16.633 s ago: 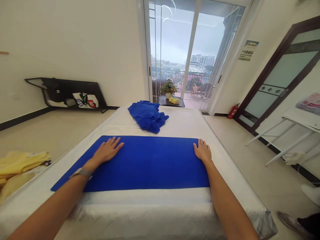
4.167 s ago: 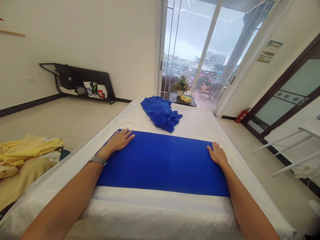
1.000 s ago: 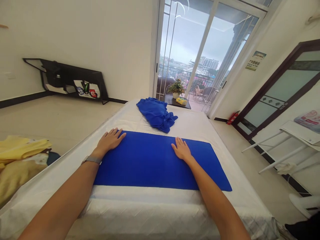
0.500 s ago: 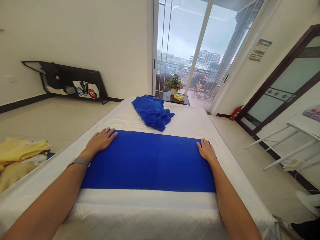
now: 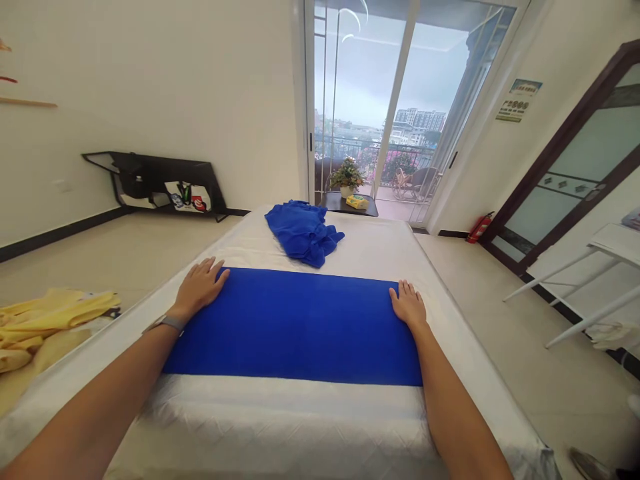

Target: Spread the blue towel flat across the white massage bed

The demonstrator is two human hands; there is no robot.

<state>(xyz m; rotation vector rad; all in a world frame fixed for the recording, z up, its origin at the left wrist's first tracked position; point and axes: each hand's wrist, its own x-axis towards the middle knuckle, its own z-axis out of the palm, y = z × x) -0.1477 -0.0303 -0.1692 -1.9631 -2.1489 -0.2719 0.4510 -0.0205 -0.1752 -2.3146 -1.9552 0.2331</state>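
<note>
Blue folded cloth (image 5: 295, 327) lies flat across the white bed (image 5: 280, 427), and we work on its far edge with both hands. Our left hand (image 5: 197, 290) is open, palm down on the left corner; our right hand (image 5: 407, 305) is open in same way on the right corner. Neither grip holds anything by closing, fingers are only spread. A crumpled blue cloth (image 5: 303, 233) lies beyond, apart from hands. One second ago, our right hand lay nearer the middle of the cloth; now it is at the end.
</note>
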